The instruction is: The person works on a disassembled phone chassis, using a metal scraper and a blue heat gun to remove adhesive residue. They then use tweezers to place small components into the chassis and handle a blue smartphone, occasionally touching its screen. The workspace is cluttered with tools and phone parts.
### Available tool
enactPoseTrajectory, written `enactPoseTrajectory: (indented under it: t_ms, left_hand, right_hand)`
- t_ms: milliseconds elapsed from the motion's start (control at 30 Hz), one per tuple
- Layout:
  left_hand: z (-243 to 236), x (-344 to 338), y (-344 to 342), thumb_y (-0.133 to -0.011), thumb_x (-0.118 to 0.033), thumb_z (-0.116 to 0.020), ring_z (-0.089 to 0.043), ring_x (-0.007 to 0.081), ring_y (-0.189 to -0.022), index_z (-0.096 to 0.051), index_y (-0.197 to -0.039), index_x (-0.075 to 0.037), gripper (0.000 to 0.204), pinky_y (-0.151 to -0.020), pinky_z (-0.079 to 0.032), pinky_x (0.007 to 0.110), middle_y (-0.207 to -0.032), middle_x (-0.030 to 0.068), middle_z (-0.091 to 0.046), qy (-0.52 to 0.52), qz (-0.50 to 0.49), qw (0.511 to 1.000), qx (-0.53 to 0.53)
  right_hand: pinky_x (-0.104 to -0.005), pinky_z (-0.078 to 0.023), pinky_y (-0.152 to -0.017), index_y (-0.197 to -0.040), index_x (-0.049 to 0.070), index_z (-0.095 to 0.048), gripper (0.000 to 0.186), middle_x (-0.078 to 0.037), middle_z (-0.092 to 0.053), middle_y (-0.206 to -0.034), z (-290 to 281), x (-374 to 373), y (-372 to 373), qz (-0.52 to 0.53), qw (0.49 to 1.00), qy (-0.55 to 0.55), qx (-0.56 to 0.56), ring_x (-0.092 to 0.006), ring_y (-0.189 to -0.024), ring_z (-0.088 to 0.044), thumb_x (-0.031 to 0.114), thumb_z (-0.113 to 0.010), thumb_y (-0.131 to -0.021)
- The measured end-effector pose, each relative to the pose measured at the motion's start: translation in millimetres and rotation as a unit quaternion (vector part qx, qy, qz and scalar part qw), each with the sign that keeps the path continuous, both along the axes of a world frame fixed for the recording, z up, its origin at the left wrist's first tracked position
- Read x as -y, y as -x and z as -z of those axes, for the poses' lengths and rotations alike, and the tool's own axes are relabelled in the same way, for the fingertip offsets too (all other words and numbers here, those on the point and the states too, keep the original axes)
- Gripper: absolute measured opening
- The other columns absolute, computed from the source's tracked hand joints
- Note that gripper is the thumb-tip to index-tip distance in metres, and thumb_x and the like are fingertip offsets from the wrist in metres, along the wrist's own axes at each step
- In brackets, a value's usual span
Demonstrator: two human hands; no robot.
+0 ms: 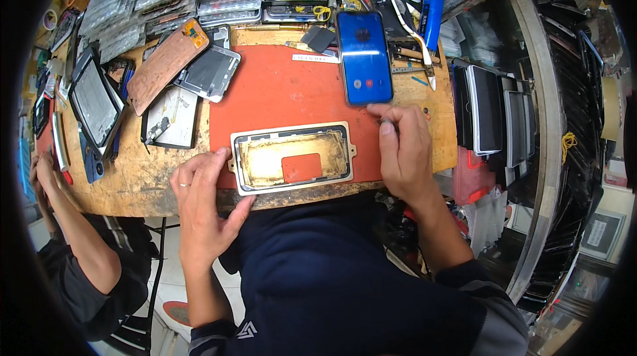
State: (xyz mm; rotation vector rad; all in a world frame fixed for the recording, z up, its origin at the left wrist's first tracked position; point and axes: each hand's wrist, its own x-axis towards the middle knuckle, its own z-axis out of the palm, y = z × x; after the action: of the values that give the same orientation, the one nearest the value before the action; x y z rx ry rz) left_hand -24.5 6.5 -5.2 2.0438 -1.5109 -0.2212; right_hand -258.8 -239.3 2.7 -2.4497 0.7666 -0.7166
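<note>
The left hand [201, 216] is spread, its thumb and index finger parted around the near left corner of a gold-toned rectangular frame [295, 145]; the fingertip is at the left end, the thumb by the near edge, and whether either presses on it I cannot tell. The right hand [406, 157] is half curled, index finger forward, thumb close under it. A dark speck shows at the thumb tip, but whether anything is pinched there is unclear.

The frame lies flat between the hands, mostly on a red mat [279, 84], to the right of the left hand, which is the nearer one. Its long axis runs left to right, its right end slightly farther from the body. A lit phone [365, 57] lies just beyond the right index fingertip, long axis pointing away; contact is uncertain.

Farther left on the counter [142, 187] are a copper-coloured panel [166, 67] and phone parts. A co-worker's forearm [86, 243] enters there, its hand small and hard to read near the dark rim.
</note>
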Motion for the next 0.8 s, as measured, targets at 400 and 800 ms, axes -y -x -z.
enactPoseTrajectory:
  t_ms: [400,800]
  left_hand:
    - [-0.3,41.3,-1.2,-0.082,-0.003,-0.081,-0.061,0.0385,-0.119,-0.053,-0.153,-0.002,0.076,-0.107,-0.043,0.048,-0.131,0.0194,-0.067,0.039,-0.003,0.999,-0.006]
    - [18.6,11.7,44.4,-0.086,-0.006,-0.080,-0.065,0.0290,-0.086,-0.070,-0.086,-0.007,0.010,-0.084,-0.043,0.043,-0.082,0.0060,-0.065,0.147,-0.131,0.979,0.044]
  right_hand:
    - [-0.0452,-0.045,-0.088,-0.107,0.001,-0.061,0.009,-0.016,-0.073,-0.114,1.4,-2.8,-4.7,-0.062,0.998,0.009,-0.010,-0.0345,-0.097,-0.063,0.000,-0.060,-0.099]
    - [-0.0411,-0.048,-0.077,-0.102,0.000,-0.070,0.013,-0.013,-0.065,-0.097,-14.4,3.2,-34.3,-0.141,0.989,-0.008,0.053,-0.0320,-0.088,-0.060,-0.006,-0.073,-0.091]
